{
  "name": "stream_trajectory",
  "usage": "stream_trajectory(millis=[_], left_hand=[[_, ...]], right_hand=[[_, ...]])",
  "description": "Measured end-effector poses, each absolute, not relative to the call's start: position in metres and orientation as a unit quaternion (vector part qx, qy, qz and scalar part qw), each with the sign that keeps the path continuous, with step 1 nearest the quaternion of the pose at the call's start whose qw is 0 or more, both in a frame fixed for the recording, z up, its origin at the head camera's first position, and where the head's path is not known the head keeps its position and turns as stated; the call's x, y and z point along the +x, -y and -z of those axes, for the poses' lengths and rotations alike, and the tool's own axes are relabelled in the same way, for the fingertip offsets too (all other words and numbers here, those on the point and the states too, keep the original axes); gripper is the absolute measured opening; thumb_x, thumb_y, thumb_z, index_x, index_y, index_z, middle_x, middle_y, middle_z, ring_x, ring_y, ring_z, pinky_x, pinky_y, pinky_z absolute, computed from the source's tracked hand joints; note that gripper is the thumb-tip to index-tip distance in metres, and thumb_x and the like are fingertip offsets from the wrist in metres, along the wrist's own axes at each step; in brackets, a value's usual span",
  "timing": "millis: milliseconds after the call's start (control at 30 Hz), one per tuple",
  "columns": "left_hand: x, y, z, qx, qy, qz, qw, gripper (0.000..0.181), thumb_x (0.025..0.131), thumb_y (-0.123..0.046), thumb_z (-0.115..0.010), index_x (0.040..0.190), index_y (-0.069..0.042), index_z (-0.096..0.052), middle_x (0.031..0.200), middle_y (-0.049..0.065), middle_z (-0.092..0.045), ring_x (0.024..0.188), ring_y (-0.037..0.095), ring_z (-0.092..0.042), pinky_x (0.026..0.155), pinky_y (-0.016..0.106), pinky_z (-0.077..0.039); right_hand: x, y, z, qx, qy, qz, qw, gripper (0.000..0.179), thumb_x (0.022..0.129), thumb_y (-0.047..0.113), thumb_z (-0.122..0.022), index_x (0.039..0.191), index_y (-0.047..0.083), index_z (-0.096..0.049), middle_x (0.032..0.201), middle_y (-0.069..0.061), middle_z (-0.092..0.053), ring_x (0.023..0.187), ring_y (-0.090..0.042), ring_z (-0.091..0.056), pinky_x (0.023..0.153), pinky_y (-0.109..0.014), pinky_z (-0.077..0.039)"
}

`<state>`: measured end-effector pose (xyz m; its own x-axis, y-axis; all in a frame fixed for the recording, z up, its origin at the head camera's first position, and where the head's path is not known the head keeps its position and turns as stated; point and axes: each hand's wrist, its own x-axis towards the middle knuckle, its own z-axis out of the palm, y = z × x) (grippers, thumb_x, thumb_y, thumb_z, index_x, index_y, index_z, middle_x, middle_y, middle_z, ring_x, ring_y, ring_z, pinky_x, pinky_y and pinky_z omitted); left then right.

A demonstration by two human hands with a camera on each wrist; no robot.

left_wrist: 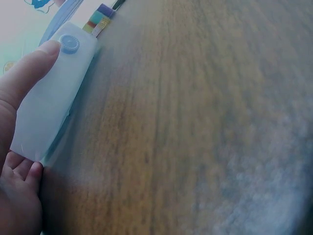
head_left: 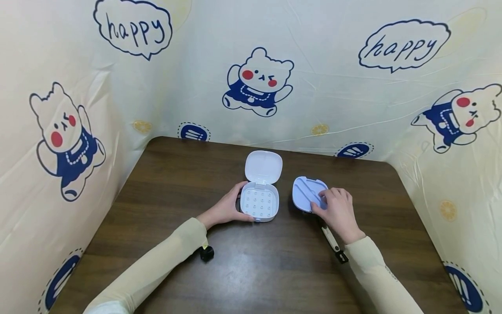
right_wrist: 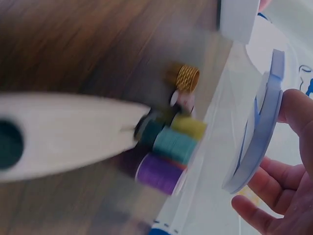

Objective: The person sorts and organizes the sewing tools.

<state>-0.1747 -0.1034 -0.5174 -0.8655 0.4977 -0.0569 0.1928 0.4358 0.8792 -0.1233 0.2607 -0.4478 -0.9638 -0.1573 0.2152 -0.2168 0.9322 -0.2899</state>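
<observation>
My left hand (head_left: pixel 226 210) grips the side of a white square box (head_left: pixel 259 205), its thumb beside the round front catch (left_wrist: pixel 69 43). The box's floor carries rows of small pegs, and its lid (head_left: pixel 263 167) is swung back. To its right, my right hand (head_left: pixel 338 211) holds a light-blue shallow tray (head_left: pixel 303 194) by its edge, tilted above the table. Past the tray in the right wrist view stand thread spools, among them a turquoise spool (right_wrist: pixel 176 144) and a purple spool (right_wrist: pixel 160 174), with a gold thimble (right_wrist: pixel 189 78). In the head view the tray hides them.
A cream tapered tool (head_left: pixel 330 237) with a dark end lies by the right wrist. The dark wooden table (head_left: pixel 235 279) meets a printed cloth (head_left: pixel 333 104) at the back and sides. A small black object (head_left: pixel 207 253) is at the left sleeve.
</observation>
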Motion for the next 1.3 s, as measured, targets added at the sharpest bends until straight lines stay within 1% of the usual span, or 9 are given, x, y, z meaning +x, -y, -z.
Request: stream_trajectory(millis=[300,533,833,1100,1300], left_hand=[[-0.174,0.103,0.517,0.208,-0.834,-0.488,0.155,0.124,0.070,-0.040,-0.098,0.163,-0.013,-0.022,0.162,0.010,-0.035,0.143,0.026,-0.045,0.119,0.047,-0.036],[-0.174,0.103,0.515,0.209,-0.833,-0.489,0.153,0.123,0.070,-0.037,-0.099,0.163,-0.013,-0.022,0.162,0.010,-0.036,0.143,0.026,-0.044,0.119,0.045,-0.035],[-0.173,0.104,0.516,0.208,-0.834,-0.487,0.151,0.124,0.069,-0.040,-0.099,0.163,-0.013,-0.022,0.162,0.010,-0.036,0.143,0.025,-0.044,0.119,0.046,-0.035],[-0.173,0.104,0.514,0.207,-0.833,-0.491,0.150,0.124,0.070,-0.039,-0.098,0.163,-0.013,-0.021,0.162,0.010,-0.036,0.143,0.025,-0.044,0.119,0.046,-0.035],[-0.172,0.104,0.514,0.204,-0.834,-0.489,0.155,0.123,0.071,-0.040,-0.098,0.163,-0.013,-0.021,0.162,0.010,-0.035,0.143,0.025,-0.043,0.120,0.046,-0.035]], right_hand=[[-0.121,-0.289,0.453,0.089,0.976,-0.153,0.125,0.037,0.089,0.027,-0.080,0.104,-0.006,-0.070,0.096,-0.021,-0.066,0.105,-0.045,-0.052,0.102,-0.066,-0.033],[-0.120,-0.314,0.455,0.072,0.978,-0.151,0.123,0.037,0.090,0.026,-0.079,0.105,-0.006,-0.069,0.100,-0.025,-0.066,0.107,-0.046,-0.049,0.101,-0.068,-0.031],[-0.121,-0.342,0.452,0.048,0.978,-0.164,0.123,0.038,0.090,0.025,-0.079,0.105,-0.009,-0.069,0.102,-0.028,-0.065,0.107,-0.051,-0.048,0.097,-0.072,-0.030],[-0.127,-0.361,0.452,0.034,0.980,-0.163,0.105,0.039,0.090,0.026,-0.078,0.105,-0.009,-0.069,0.102,-0.030,-0.066,0.107,-0.053,-0.048,0.094,-0.072,-0.031],[-0.130,-0.379,0.464,0.011,0.985,-0.161,0.065,0.041,0.093,0.028,-0.076,0.108,-0.009,-0.068,0.103,-0.030,-0.064,0.106,-0.051,-0.047,0.096,-0.075,-0.028]])
